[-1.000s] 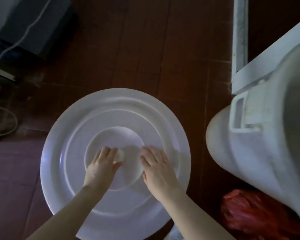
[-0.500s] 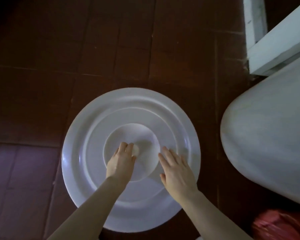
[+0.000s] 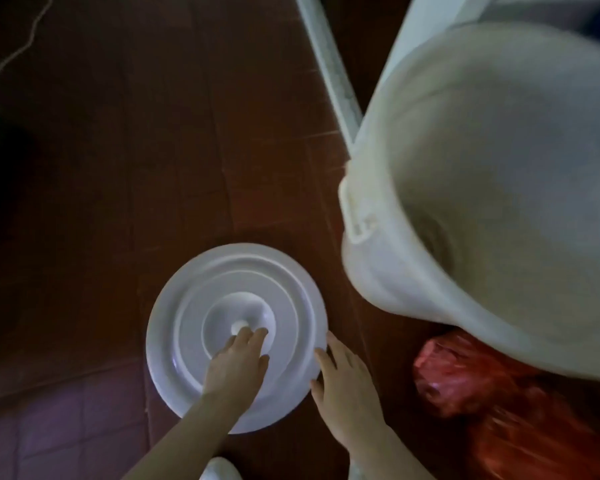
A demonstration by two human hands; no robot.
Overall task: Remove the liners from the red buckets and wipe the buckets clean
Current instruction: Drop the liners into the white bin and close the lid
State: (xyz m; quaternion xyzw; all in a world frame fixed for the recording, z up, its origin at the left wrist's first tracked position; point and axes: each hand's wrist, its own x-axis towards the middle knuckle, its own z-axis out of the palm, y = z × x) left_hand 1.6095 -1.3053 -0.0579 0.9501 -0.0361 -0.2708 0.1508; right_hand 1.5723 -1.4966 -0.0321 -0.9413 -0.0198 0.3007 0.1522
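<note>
A round white lid (image 3: 187, 341) with raised rings lies flat on the dark tiled floor. My left hand (image 3: 238, 363) rests on it with fingertips at the small white knob (image 3: 239, 327) in its centre. My right hand (image 3: 343, 379) lies open at the lid's right edge, fingers spread. A large white bucket (image 3: 482, 188) stands tilted at the right, its open mouth facing me. Below it lies a crumpled red plastic liner (image 3: 465, 386).
A white frame bar (image 3: 329, 60) runs down from the top toward the bucket. A thin cord (image 3: 18, 50) curls on the floor at the top left. Something white (image 3: 219, 469) shows at the bottom edge. Dark tiles fill the left side.
The view has pulled back and swung, so the lid looks smaller and the bucket's open mouth now shows. My right hand slid from the lid's surface to its right edge.
</note>
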